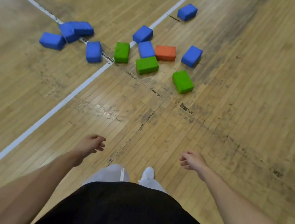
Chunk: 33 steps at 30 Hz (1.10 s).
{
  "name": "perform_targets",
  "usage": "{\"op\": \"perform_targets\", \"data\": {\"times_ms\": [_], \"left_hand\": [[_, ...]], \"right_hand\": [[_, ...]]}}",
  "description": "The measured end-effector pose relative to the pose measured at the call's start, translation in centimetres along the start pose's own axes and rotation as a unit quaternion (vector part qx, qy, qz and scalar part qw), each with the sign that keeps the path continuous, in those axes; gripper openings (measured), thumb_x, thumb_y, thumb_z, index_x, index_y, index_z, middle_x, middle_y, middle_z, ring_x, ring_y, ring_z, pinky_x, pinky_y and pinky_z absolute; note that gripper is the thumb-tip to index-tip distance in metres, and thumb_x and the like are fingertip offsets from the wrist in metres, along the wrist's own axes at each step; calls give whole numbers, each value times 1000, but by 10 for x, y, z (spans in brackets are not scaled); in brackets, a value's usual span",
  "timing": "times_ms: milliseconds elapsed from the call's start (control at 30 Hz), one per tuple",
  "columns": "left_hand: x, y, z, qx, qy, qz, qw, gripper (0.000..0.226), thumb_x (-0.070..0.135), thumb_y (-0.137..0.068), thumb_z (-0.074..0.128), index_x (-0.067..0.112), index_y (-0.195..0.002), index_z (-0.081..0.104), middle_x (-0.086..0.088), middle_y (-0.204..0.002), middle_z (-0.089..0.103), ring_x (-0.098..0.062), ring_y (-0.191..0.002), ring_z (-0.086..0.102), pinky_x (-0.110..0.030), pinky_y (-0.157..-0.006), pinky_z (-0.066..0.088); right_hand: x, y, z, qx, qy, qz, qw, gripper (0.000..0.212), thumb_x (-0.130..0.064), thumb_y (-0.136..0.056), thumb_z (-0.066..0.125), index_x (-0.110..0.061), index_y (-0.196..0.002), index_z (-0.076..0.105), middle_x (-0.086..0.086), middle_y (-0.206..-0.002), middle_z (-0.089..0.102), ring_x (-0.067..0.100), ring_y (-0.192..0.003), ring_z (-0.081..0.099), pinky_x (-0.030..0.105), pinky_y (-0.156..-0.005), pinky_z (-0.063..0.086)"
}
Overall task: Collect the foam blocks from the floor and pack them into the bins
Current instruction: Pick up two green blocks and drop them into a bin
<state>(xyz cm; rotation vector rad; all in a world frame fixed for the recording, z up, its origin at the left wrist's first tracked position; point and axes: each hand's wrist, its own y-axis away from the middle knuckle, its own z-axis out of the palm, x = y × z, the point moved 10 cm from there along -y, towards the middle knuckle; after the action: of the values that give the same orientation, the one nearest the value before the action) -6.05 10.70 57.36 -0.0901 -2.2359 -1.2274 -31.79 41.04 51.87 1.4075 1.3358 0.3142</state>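
Note:
Foam blocks lie scattered on the wooden floor ahead of me. Several are blue, among them one far off at the top [187,12] and one at the far left [52,41]. Three are green: one nearest me on the right [183,81], one in the middle [147,64], one standing to its left [122,52]. A single orange block [165,53] lies among them. My left hand [91,143] and my right hand [191,160] hang low with loosely curled fingers, holding nothing, well short of the blocks. No bin is in view.
White painted lines [55,109] cross the scuffed wooden floor [236,103]. My white shoes [148,173] and dark shorts [128,212] fill the bottom of the view. Bare floor lies between me and the blocks.

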Motion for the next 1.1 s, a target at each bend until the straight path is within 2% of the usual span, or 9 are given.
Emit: {"op": "perform_targets", "data": {"times_ms": [167, 500, 633, 767, 967, 1100], "left_hand": [[83, -70, -29, 20, 36, 19, 999, 21, 18, -99, 43, 13, -102, 63, -9, -93, 65, -23, -86, 63, -37, -85, 47], [149, -243, -119, 13, 66, -79, 995, 25, 24, -100, 44, 11, -111, 61, -9, -101, 64, -23, -94, 63, -36, -85, 48], [222, -307, -168, 6, 62, -54, 997, 25, 26, -100, 44, 10, -112, 60, -10, -102, 64, -23, -94, 62, -35, -85, 47], [296, -362, -201, 5, 53, -31, 998, 24, 25, -100, 43, 11, -111, 60, -10, -102, 64, -22, -94, 63, -33, -84, 46], [375, -456, -229, -6, 29, -45, 999, 24, 25, -99, 45, 11, -109, 62, -10, -101, 65, -24, -94, 63, -31, -81, 45], [425, -525, -246, -1, 18, -61, 998, 23, 21, -97, 47, 9, -105, 64, -11, -96, 66, -21, -82, 62, -29, -75, 44]], "right_hand": [[-110, -61, -23, 5, -3, -27, 1000, 11, -15, -93, 52, -13, -88, 61, 1, -78, 63, 15, -67, 61, 27, -62, 46], [-255, -186, -14, 9, 41, 66, 997, 13, -17, -94, 53, -8, -92, 62, 7, -85, 63, 18, -71, 61, 29, -63, 46], [-371, -235, -12, 21, 24, 22, 999, 12, -18, -95, 53, -13, -92, 63, 6, -86, 66, 17, -72, 62, 27, -64, 48], [-468, -280, -4, 7, 8, -1, 1000, 11, -19, -95, 54, -13, -90, 62, 6, -84, 64, 16, -67, 60, 24, -57, 44], [-555, -364, 8, -12, 16, 17, 1000, 11, -16, -95, 53, -12, -92, 63, 5, -80, 63, 17, -66, 59, 23, -53, 42], [-611, -430, 19, -42, 28, 27, 998, 14, -12, -93, 51, -10, -84, 61, 5, -76, 61, 16, -62, 55, 23, -51, 38]]}}
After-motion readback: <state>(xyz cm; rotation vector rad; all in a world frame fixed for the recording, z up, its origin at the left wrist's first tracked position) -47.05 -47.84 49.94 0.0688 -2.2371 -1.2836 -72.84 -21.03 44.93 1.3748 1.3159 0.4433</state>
